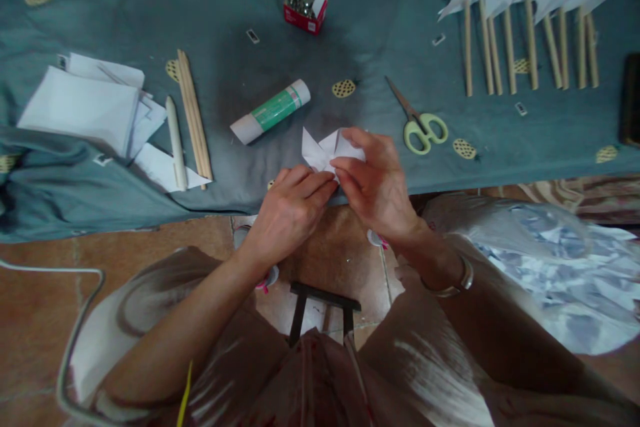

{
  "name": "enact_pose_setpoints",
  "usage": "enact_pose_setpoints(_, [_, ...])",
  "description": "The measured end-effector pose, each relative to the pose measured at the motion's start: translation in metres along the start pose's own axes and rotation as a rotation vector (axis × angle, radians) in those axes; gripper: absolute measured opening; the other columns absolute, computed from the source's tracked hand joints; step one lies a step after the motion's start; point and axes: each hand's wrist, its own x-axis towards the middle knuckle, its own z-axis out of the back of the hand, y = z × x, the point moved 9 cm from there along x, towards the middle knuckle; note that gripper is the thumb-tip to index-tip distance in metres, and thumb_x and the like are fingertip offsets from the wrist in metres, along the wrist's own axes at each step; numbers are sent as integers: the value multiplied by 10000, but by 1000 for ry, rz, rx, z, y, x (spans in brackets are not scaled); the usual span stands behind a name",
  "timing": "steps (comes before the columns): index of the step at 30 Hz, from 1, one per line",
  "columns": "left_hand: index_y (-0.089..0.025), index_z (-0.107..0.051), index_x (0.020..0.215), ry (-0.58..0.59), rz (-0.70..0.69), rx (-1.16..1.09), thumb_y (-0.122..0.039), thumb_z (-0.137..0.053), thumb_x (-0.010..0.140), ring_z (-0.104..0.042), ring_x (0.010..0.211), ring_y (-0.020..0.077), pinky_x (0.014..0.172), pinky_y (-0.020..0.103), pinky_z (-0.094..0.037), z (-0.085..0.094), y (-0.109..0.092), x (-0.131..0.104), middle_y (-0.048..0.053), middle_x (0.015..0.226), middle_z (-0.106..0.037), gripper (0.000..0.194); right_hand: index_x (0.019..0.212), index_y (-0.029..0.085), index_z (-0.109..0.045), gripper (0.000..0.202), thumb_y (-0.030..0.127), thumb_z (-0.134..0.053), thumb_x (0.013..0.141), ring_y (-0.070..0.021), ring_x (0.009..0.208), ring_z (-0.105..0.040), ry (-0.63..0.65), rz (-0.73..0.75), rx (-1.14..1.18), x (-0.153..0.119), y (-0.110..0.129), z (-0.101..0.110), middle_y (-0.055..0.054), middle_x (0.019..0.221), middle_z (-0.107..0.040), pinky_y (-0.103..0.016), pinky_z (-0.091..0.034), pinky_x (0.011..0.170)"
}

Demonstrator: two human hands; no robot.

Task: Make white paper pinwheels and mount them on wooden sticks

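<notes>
My left hand (290, 210) and my right hand (377, 183) meet at the near edge of a grey-green cloth (350, 47). Between their fingertips they pinch a small folded white paper shape (323, 149) with pointed flaps. Both hands press on its middle. A glue stick (270, 111) with a green label lies just beyond the paper, to the left. Green-handled scissors (420, 123) lie shut to the right of my right hand.
A stack of white paper sheets (85, 103) lies at the left, with a few wooden sticks (193, 113) and a white rod (176, 143) beside it. A red box of pins (305, 10) stands at the back. Several finished paper pinwheels on sticks (525, 13) lie at the back right.
</notes>
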Motion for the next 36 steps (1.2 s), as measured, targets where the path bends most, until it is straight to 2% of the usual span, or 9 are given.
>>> enact_pose_setpoints(5, [-143, -689, 1129, 23, 3, 1, -211, -468, 1003, -592, 955, 242, 755, 381, -452, -2, 0, 0, 108, 1100, -732, 264, 952, 239, -667, 170, 198, -505, 917, -328, 1241, -522, 46, 40, -76, -2, 6, -4, -121, 1405, -562, -529, -438, 1018])
enact_pose_setpoints(12, [-112, -683, 1084, 17, -6, 22, -194, -491, 995, -578, 888, 234, 720, 376, -434, 0, -2, 3, 95, 1052, -734, 228, 1087, 234, -614, 233, 244, -414, 968, -278, 1202, -542, -27, 182, -245, -12, 19, -7, -124, 1365, -603, -447, -472, 862])
enact_pose_setpoints(25, [-90, -669, 1077, -21, -12, 72, -153, -519, 970, -585, 911, 231, 733, 364, -449, 2, -7, 2, 111, 1108, -724, 195, 984, 230, -664, 246, 203, -420, 974, -263, 1286, -466, -57, 115, -188, -6, 10, -10, -97, 1424, -555, -460, -426, 953])
enact_pose_setpoints(36, [-105, -636, 1091, 44, 6, 117, -161, -490, 979, -589, 947, 228, 781, 360, -470, -2, -8, 3, 116, 1134, -711, 193, 971, 180, -738, 316, 107, -437, 910, -301, 1286, -480, -17, 69, -180, -5, 9, -10, -138, 1423, -564, -479, -448, 987])
